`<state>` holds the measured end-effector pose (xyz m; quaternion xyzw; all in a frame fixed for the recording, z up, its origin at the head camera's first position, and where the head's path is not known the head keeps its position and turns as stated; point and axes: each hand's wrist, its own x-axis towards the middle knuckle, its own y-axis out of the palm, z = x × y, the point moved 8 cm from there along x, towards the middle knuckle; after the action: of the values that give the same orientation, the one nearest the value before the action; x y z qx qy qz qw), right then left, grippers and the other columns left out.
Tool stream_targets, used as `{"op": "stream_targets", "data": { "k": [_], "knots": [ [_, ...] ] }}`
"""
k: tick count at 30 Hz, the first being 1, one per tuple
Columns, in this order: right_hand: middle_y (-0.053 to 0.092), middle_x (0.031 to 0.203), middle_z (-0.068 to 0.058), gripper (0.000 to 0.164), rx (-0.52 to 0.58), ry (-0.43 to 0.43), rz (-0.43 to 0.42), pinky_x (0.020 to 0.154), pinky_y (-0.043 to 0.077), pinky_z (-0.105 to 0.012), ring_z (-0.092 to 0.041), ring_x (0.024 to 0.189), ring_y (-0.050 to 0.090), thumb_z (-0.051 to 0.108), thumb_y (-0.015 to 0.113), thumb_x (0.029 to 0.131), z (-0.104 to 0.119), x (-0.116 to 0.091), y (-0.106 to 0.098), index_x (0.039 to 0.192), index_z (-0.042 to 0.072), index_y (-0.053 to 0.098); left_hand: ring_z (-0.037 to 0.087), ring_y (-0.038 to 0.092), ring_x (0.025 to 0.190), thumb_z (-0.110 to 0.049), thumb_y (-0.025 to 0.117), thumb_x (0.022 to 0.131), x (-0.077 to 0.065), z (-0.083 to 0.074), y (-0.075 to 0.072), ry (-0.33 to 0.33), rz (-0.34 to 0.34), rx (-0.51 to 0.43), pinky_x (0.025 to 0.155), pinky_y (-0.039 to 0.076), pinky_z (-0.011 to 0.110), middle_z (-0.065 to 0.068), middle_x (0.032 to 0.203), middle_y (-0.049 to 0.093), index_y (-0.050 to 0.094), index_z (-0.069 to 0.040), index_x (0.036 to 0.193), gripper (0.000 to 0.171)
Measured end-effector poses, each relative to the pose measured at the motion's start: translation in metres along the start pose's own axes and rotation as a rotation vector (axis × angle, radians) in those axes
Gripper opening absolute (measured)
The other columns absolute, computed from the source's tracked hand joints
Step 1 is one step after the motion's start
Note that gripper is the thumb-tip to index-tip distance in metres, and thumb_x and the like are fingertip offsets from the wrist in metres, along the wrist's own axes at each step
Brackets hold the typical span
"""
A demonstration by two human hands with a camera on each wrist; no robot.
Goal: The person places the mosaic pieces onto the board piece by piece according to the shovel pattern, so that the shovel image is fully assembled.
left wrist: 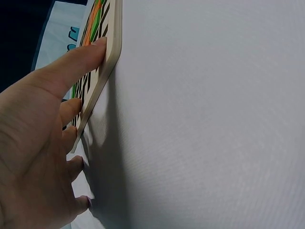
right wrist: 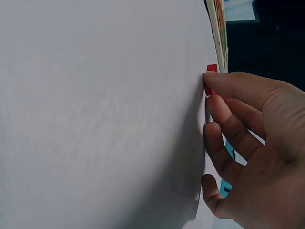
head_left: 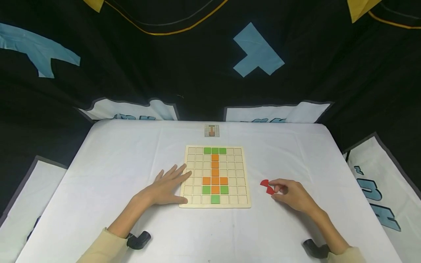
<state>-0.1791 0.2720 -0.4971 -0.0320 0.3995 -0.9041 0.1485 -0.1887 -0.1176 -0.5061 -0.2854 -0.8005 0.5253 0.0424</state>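
Note:
A pale wooden grid board [head_left: 238, 165] lies on the white table with green squares [head_left: 215, 199] and orange squares [head_left: 215, 164] forming a pattern in its cells. At its left edge my left hand [head_left: 162, 191] is spread, with the thumb and a fingertip resting on the board. My right hand [head_left: 291, 194], to the right of the board, pinches a red piece [right wrist: 212, 68] between thumb and finger, low over the cloth. From above, the red shows as two wedge shapes [head_left: 264, 182] meeting at a point, partly covered by the fingertips.
Beyond the board lies a small card [head_left: 212, 130] printed with a grid pattern. The white cloth [head_left: 279, 153] covers the table, and a black curtain [head_left: 197, 73] hangs behind it. Dark camera mounts [head_left: 139, 240] sit at both wrists.

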Motion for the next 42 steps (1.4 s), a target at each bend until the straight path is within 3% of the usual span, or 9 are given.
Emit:
{"op": "stream_targets", "data": {
  "k": [14,28,33,42],
  "knots": [
    [0.064,0.087,0.010,0.036,0.025,-0.098,0.066,0.078,0.051,-0.027,-0.013,0.084,0.058,0.001,0.078,0.082,0.019,0.008,0.013,0.116,0.012,0.074,0.041,0.009,0.150,-0.053,0.074,0.083,0.001,0.000,-0.001,0.003,-0.003,0.003,0.113,0.004,0.069,0.011,0.165,0.015,0.036,-0.014,0.156,0.091],
    [0.064,0.102,0.006,0.029,-0.025,-0.150,0.022,0.085,0.050,-0.034,-0.016,0.094,0.058,0.000,0.083,0.077,0.022,0.011,0.016,0.101,0.014,0.077,0.040,0.009,0.150,-0.054,0.074,0.083,0.000,0.000,-0.002,0.002,-0.002,-0.001,0.114,0.004,0.068,0.010,0.166,0.014,0.036,-0.015,0.156,0.091],
    [0.068,0.101,0.010,0.026,-0.076,-0.160,0.010,0.088,0.040,-0.045,-0.017,0.095,0.059,0.006,0.085,0.077,0.025,0.012,0.018,0.099,0.018,0.075,0.040,0.008,0.150,-0.054,0.074,0.083,-0.001,-0.001,-0.001,0.006,0.001,-0.004,0.113,0.003,0.068,0.010,0.166,0.014,0.036,-0.015,0.156,0.092],
    [0.071,0.100,0.013,0.022,-0.060,-0.242,0.007,0.092,0.038,-0.049,-0.017,0.102,0.063,0.013,0.085,0.078,0.062,0.019,0.035,0.099,0.017,0.077,0.040,0.010,0.150,-0.054,0.074,0.083,-0.001,0.000,-0.001,0.006,-0.004,0.001,0.113,0.005,0.069,0.011,0.165,0.015,0.037,-0.014,0.156,0.091]
  ]
}}
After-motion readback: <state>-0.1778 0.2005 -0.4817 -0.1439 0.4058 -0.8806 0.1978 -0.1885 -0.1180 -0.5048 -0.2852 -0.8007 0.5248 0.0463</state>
